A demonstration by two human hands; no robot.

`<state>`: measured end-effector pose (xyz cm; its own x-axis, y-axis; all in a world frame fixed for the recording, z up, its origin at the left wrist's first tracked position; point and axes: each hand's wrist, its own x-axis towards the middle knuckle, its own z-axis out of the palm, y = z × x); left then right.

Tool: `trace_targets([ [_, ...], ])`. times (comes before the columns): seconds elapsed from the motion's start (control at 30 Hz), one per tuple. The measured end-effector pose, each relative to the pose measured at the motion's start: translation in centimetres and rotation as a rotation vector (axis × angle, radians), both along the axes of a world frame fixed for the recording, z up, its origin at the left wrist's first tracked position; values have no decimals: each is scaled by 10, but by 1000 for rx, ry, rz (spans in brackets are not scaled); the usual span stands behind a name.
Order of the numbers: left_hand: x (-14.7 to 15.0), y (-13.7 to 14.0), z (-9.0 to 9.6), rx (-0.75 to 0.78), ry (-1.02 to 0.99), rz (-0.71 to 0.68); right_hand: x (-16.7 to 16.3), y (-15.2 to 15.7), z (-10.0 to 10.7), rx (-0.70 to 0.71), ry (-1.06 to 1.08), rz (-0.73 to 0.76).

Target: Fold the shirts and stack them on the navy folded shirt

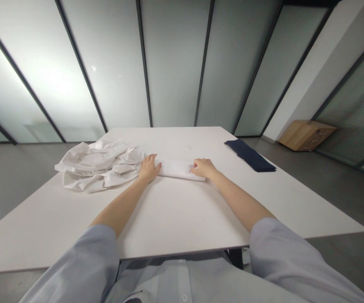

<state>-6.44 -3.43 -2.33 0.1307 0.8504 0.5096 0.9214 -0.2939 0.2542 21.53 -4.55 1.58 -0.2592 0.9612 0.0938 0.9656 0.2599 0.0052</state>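
A folded white cloth (175, 169) lies flat on the white table (182, 219), stretched between my two hands. My left hand (149, 168) rests on its left end with the fingers spread flat. At the right end, my right hand (203, 167) has its fingers curled and pinched on the cloth's edge. Just left of my left hand is a loose, crumpled heap of white fabric (99, 164), its kind not clear from here.
A folded dark navy cloth (250, 155) lies near the table's right edge. Beyond the table stand frosted glass panels (175, 63) in dark frames. A wooden cabinet (306, 134) sits on the floor at the right.
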Motion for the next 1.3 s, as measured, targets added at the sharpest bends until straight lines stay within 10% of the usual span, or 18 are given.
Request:
trace_targets([
  [0.77, -13, 12, -8, -6, -196, 60, -41, 56, 17, -524, 18, -7],
  [1.3, -9, 9, -11, -267, 129, -2, 95, 29, 10, -47, 15, -393],
])
